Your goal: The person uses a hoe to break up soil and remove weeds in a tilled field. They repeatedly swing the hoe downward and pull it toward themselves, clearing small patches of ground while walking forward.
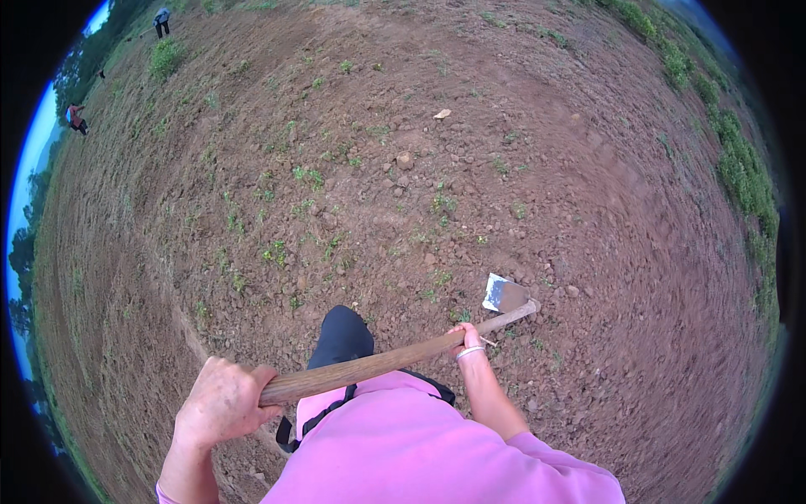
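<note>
While both hands are on it, the hoe lies across the lower middle of the view, its wooden handle running from lower left up to the right. Left hand: grip closed fully around the butt end of the handle, fingers wrapped over the top. Right hand: grip closed on the handle further along, near the head; a thin pale bangle sits on that wrist. Metal blade is at the far end of the handle, its flat grey face showing, at or just above the soil (contact cannot be confirmed).

Ground: tilled reddish-brown field, cloddy, with small green weeds scattered through the middle and a pale stone further off. A strip of denser green growth follows the field's right edge.

Person wears a pink top; one dark-clad knee shows just behind the handle, between the hands.

Two other people are well apart at the far left edge of the field: one in red, one in dark clothing, both too small to detail.
</note>
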The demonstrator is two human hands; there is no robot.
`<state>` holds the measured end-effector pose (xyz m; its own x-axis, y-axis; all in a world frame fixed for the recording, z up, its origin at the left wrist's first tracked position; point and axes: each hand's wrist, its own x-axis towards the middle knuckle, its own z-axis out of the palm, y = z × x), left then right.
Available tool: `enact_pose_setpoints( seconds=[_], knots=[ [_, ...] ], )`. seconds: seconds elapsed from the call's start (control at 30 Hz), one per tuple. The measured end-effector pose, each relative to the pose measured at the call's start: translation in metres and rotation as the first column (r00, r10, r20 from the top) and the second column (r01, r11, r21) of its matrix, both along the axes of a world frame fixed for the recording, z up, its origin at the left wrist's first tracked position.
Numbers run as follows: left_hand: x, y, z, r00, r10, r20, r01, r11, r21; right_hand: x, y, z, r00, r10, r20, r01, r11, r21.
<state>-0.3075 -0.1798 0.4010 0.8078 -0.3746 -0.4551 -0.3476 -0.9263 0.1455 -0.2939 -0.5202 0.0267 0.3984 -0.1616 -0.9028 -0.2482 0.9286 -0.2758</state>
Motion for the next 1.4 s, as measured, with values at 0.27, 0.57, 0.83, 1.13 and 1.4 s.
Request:
enact_pose_setpoints(
  seconds=[0.27, 0.57, 0.83, 1.13, 1.4],
  knots=[
    [0.099, -0.029, 0.025, 0.986, -0.114, 0.12, 0.115, 0.993, 0.0, 0.053, -0.012, 0.028, 0.991, -0.129, 0.042, 0.125, 0.989, 0.079],
    [0.306, -0.061, 0.037, 0.989, -0.123, 0.081, 0.117, 0.991, 0.064, 0.166, -0.08, -0.022, 0.938, -0.343, -0.037, 0.338, 0.893, 0.298],
    [0.47, -0.088, 0.024, 0.975, -0.178, -0.136, 0.211, 0.934, 0.289, 0.244, -0.098, -0.05, 0.961, -0.094, -0.26, 0.159, 0.957, 0.244],
    [0.511, -0.102, -0.002, 0.926, -0.151, -0.346, 0.302, 0.845, 0.441, 0.315, -0.114, -0.043, 0.891, -0.015, -0.453, 0.109, 0.977, 0.183],
    [0.457, -0.017, -0.066, 0.868, 0.121, -0.481, 0.05, 0.943, 0.329, 0.405, -0.089, 0.012, 0.893, 0.114, -0.436, -0.128, 0.992, -0.002]
  ],
)
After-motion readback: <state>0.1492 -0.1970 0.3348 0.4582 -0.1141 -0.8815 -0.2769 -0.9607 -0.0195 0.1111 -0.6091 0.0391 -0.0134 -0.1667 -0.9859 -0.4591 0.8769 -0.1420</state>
